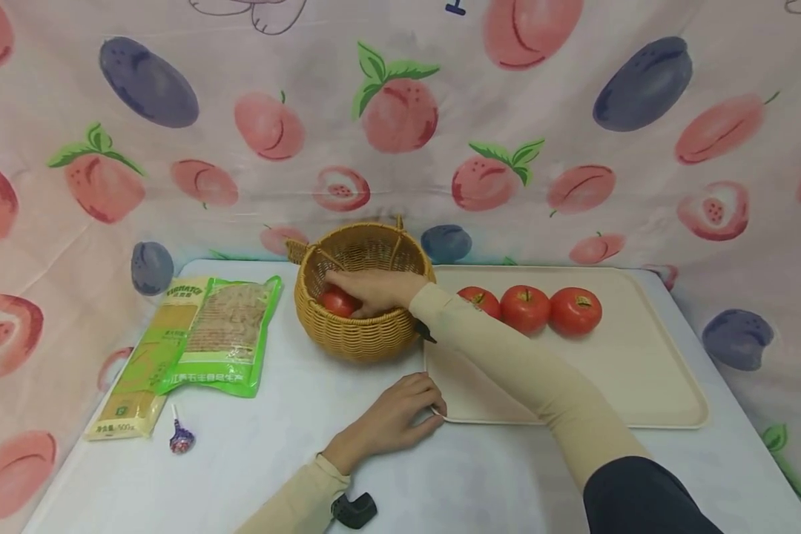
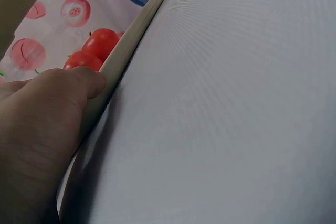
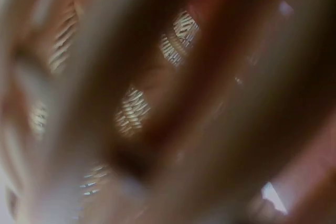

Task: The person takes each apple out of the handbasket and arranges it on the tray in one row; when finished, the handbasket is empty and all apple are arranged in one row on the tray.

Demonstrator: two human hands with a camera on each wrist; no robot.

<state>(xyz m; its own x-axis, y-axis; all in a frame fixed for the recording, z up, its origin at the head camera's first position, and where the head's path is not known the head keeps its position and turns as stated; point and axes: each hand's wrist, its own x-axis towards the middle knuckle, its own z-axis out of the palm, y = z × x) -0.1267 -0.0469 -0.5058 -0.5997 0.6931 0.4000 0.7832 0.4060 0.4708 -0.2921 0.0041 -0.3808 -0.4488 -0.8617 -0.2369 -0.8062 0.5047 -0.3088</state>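
Observation:
My right hand (image 1: 377,289) reaches down inside a wicker basket (image 1: 357,345), gripping a red tomato (image 1: 337,302) between thumb and fingers. Blurred fingers and bits of wicker weave (image 3: 132,111) fill the right wrist view. At the front left corner of a cream tray (image 1: 630,378), my left hand (image 1: 400,411) holds the rim; its thumb lies over the tray's edge (image 2: 134,43) in the left wrist view. Three tomatoes (image 1: 525,309) sit in a row at the back of the tray, the leftmost partly hidden by my right forearm.
Left of the basket lie a green-edged food packet (image 1: 227,334) and a long yellow packet (image 1: 130,386) partly beneath it. A wrapped lollipop (image 1: 181,437) lies in front of them. Fruit-printed cloth (image 1: 400,178) hangs behind the white table (image 1: 254,452).

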